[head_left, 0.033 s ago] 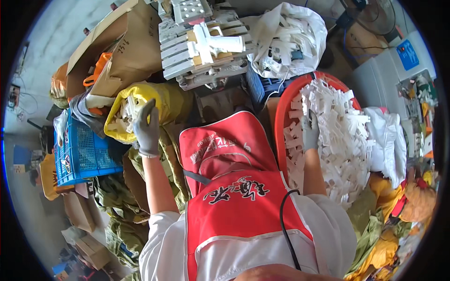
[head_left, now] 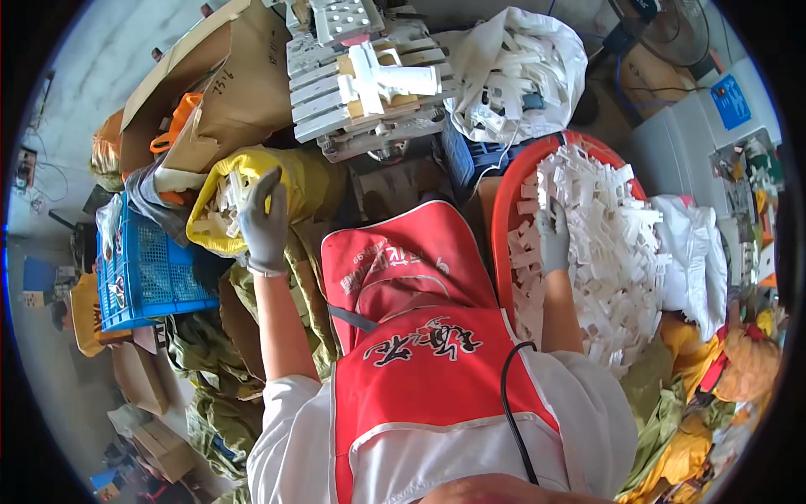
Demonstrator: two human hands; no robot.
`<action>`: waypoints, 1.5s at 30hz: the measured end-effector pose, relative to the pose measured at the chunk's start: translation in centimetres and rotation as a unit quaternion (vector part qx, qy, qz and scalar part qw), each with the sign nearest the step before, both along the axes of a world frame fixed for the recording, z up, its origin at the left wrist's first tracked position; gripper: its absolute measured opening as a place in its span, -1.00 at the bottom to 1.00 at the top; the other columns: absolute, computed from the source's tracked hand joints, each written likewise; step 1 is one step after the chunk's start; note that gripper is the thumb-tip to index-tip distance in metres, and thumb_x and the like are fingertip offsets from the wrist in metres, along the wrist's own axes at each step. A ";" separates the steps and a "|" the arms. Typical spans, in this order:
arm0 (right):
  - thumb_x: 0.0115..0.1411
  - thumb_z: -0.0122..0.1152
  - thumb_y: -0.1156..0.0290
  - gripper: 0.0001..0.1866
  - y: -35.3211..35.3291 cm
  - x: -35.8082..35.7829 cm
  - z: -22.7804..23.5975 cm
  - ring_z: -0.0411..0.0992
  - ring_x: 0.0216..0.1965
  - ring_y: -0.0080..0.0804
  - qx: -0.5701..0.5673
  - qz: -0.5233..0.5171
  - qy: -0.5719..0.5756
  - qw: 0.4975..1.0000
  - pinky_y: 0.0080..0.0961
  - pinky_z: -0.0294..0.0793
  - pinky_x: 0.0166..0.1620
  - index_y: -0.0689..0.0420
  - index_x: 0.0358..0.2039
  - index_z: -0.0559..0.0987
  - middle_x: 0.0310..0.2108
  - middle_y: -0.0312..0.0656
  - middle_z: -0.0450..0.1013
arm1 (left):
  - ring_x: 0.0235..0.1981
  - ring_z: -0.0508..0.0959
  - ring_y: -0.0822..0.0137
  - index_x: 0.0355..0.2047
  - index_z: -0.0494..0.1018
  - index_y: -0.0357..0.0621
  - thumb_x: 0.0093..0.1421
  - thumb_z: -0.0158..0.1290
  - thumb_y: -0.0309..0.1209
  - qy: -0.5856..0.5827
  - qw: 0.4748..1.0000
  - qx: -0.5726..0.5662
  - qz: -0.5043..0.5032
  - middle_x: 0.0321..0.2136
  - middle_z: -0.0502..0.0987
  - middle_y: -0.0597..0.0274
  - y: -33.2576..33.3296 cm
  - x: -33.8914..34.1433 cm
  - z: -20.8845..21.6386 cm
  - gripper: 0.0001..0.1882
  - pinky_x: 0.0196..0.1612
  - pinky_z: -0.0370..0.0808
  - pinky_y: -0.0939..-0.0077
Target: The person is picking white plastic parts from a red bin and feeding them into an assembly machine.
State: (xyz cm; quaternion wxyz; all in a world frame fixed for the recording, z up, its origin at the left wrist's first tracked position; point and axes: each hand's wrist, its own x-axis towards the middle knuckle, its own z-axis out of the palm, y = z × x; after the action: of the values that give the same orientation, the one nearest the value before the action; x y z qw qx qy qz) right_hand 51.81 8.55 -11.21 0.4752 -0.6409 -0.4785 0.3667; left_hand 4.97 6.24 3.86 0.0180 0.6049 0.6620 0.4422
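My left hand (head_left: 265, 228), in a grey glove, is raised at the right side of the yellow sack (head_left: 306, 186). Its fingers stand apart with nothing visible between them. White plastic pieces (head_left: 227, 204) show in the sack's mouth. Over the left part of the red tub (head_left: 501, 244) is my right hand (head_left: 554, 238), also gloved, fingers apart. A heap of white plastic parts (head_left: 606, 244) fills the tub; whether the fingertips touch it I cannot tell. Ahead, a white pistol-shaped plastic part (head_left: 386, 80) lies on the slatted machine bed (head_left: 323, 122).
A white sack (head_left: 564, 59) of white parts stands on a blue crate (head_left: 467, 155) at the far right. On the left are a large cardboard box (head_left: 252, 76) and a blue basket (head_left: 164, 273). A fan (head_left: 667, 29) and a grey cabinet (head_left: 672, 139) stand far right.
My left hand has shifted very slightly away from me, and the fingers of my right hand look a little more spread. Everything else stays in place.
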 end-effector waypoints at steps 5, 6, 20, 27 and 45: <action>0.18 0.07 0.38 -0.53 -0.4 -2.2 2.8 0.33 -0.02 -0.40 -0.012 0.105 0.181 0.978 -0.53 0.30 0.03 0.21 0.10 0.30 -0.04 -0.17 0.34 | -0.19 0.54 0.18 -0.17 0.48 -0.24 0.14 0.01 -0.47 0.034 0.998 0.032 -0.051 -0.21 0.54 0.04 4.3 2.9 4.4 -0.76 -0.11 0.43 0.44; 0.18 0.06 0.38 -0.54 -0.3 -2.5 3.1 0.33 -0.03 -0.41 -0.023 0.116 0.189 0.975 -0.54 0.30 0.02 0.22 0.09 0.31 -0.05 -0.17 0.35 | -0.17 0.54 0.17 -0.16 0.48 -0.22 0.12 0.03 -0.45 0.052 0.996 0.031 -0.067 -0.20 0.53 0.03 5.2 3.4 4.9 -0.74 -0.11 0.44 0.43; 0.20 0.01 0.49 -0.56 1.5 -2.3 4.7 0.34 -0.05 -0.47 0.030 0.119 0.165 0.979 -0.55 0.29 0.04 0.25 0.11 0.29 -0.02 -0.21 0.33 | -0.29 0.56 0.32 -0.13 0.43 -0.29 -0.02 0.19 -0.36 -0.013 0.970 -0.116 -0.214 -0.28 0.56 0.05 12.6 5.3 7.6 -0.56 -0.21 0.47 0.44; 0.21 0.01 0.42 -0.55 7.1 -5.4 12.3 0.33 0.00 -0.45 0.094 0.155 0.127 0.975 -0.58 0.30 0.03 0.23 0.11 0.30 0.04 -0.19 0.30 | -0.31 0.58 0.34 -0.15 0.46 -0.25 -0.04 0.23 -0.33 -0.007 0.985 -0.005 -0.174 -0.34 0.58 0.07 13.0 3.8 6.4 -0.56 -0.21 0.47 0.47; 0.16 0.07 0.20 -0.59 15.2 -15.8 21.0 0.33 0.01 -0.09 0.454 0.326 -0.348 0.753 -0.29 0.29 0.08 0.09 -0.01 0.44 -0.03 -0.05 0.38 | -0.28 0.48 0.47 -0.10 0.43 -0.33 0.15 0.06 -0.47 -0.236 0.962 -0.039 0.133 -0.26 0.52 0.23 -11.8 -7.0 -6.3 -0.69 -0.16 0.43 0.61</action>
State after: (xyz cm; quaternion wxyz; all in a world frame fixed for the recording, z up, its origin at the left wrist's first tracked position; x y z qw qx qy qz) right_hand 35.97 23.76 9.75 0.3625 -0.2383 -0.9010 -0.0092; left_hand -2.02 -5.54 -2.48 0.1385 0.3883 0.7304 0.5445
